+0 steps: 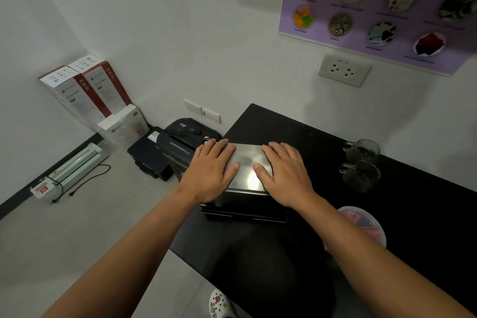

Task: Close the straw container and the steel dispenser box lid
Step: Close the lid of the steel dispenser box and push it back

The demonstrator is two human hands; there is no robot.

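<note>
A steel dispenser box (249, 196) stands near the left end of a black counter (418, 204). Its shiny flat lid (249, 162) lies level on top of the box. My left hand (213, 170) rests palm down on the lid's left side, fingers spread. My right hand (284, 173) lies flat on the lid's right side in the same way. Neither hand grips anything. A round clear container with a lid (364, 224), holding pink-red pieces, sits on the counter to the right of my right forearm, partly hidden by it.
Two clear glass mugs (361, 162) stand on the counter at the right, near the wall. A black paper shredder (185, 142) sits on the floor left of the counter. Boxes (87, 90) lean in the corner, and a white laminator (69, 168) lies by the left wall.
</note>
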